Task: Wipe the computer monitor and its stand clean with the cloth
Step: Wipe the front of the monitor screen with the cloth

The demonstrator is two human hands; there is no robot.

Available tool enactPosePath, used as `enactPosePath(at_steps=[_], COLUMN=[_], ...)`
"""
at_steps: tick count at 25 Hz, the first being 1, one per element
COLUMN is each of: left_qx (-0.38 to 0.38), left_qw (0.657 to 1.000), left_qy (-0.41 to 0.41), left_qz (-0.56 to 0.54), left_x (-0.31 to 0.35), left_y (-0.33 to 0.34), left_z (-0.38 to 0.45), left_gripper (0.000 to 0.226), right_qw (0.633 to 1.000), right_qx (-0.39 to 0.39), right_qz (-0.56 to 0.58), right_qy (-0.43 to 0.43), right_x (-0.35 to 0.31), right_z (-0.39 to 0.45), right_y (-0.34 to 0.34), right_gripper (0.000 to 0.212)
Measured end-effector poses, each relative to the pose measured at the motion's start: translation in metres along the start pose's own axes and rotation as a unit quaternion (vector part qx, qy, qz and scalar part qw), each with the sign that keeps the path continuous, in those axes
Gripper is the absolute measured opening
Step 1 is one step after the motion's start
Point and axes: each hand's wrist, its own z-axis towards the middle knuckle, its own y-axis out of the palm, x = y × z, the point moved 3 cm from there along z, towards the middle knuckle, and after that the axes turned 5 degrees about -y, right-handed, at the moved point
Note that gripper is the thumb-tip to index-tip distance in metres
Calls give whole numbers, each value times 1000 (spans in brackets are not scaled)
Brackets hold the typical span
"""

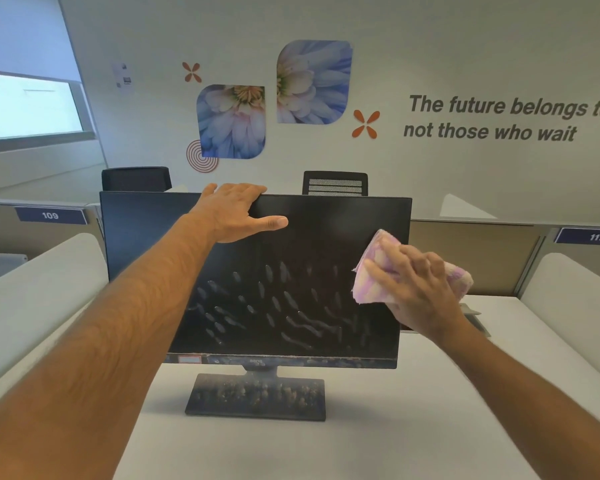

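Observation:
A black computer monitor (291, 265) stands on a white desk, its dark screen streaked with pale smudges across the lower half. Its flat rectangular stand (257, 396) is speckled with dust. My left hand (236, 213) grips the monitor's top edge, fingers hooked over the back and thumb stretched across the screen. My right hand (416, 289) presses a pink and yellow cloth (371, 278) flat against the screen's right side, fingers spread over it.
The white desk (378, 427) has curved white dividers on the left (42, 299) and right (575, 306). Two black office chairs (335, 183) rise behind the monitor. A grey object (475, 317) lies on the desk behind my right wrist.

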Motion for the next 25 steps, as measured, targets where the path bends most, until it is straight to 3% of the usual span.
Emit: enactPosePath(at_steps=[3,4,7,8,11,12,13,15,16,19,20,23,25], left_qx=[-1,-2,-5,-8,-13,-13,-13,-12,-11,-10,-9,-11,-13], left_qw=[1000,1000,1000,1000,1000,1000,1000,1000,1000,1000,1000,1000,1000], left_qy=[3,4,4,5,9,12,14,18,20,23,20,12,9], left_qz=[0,1,-1,-1,0,-2,-3,-3,-2,0,1,0,0], left_x=[1,0,-2,-2,-2,-3,-5,-9,-12,-18,-22,-36,-44], left_y=[1,1,2,1,1,1,1,0,0,-1,-2,-2,-3], left_z=[1,1,1,1,2,1,1,-1,-1,-2,-3,-5,-6], left_gripper=[126,127,128,128,130,130,131,131,131,131,131,129,129], right_qw=[979,976,1000,1000,970,966,977,999,1000,971,967,998,996], right_qx=[-19,-23,9,18,-31,-33,-30,4,8,-27,-27,-7,-38], right_qz=[-23,-26,-2,-8,-49,-48,-42,-7,-8,-36,-36,22,13], right_qy=[-200,-214,-22,-18,-234,-250,-208,-38,-19,-235,-250,-57,-83], right_x=[-24,-18,7,1,-38,-36,-28,-10,-14,-43,-41,-21,-32], right_z=[-6,-3,14,16,4,5,11,26,31,22,24,43,44], right_y=[4,2,-5,-4,4,3,1,-5,-7,-3,-6,-12,-6], right_gripper=[77,77,66,64,72,75,74,71,72,80,82,78,80])
